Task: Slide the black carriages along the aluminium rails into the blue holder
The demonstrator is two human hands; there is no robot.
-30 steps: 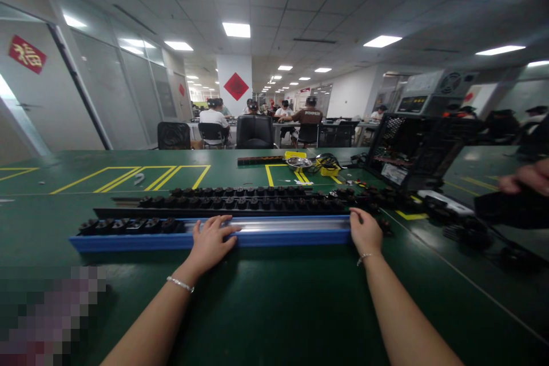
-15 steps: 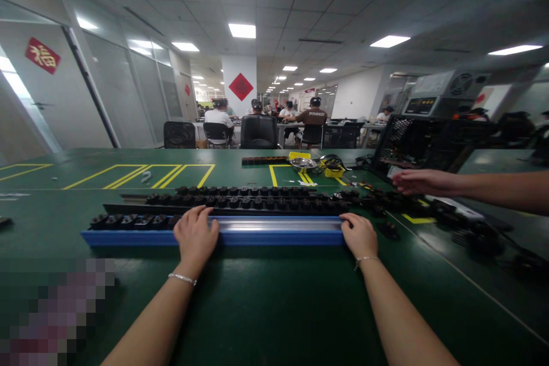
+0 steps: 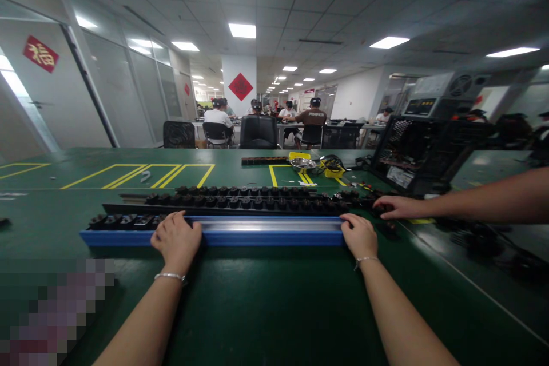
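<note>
A long blue rail (image 3: 274, 238) with a shiny metal channel lies across the green table in front of me. Black socket-like modules (image 3: 128, 221) sit in a row in its left part. My left hand (image 3: 176, 240) is curled over the rail at the right end of this row, thumb to the right. What its fingers hold there is hidden. At the rail's right end my right hand (image 3: 359, 235) grips it, fingertips over the top edge. Behind lies a second strip with black modules (image 3: 244, 202), alongside a dark bar (image 3: 141, 209).
From the right a co-worker's hand (image 3: 397, 207) reaches among loose black parts (image 3: 388, 229). Farther back stand an open computer case (image 3: 412, 154), a metal bowl (image 3: 303, 164) and a yellow container (image 3: 333, 170). Yellow tape (image 3: 206, 174) marks the table.
My left hand has moved left along the rail, uncovering more of the metal channel. My right hand stays put. The co-worker's hand has come down and left onto the loose parts.
</note>
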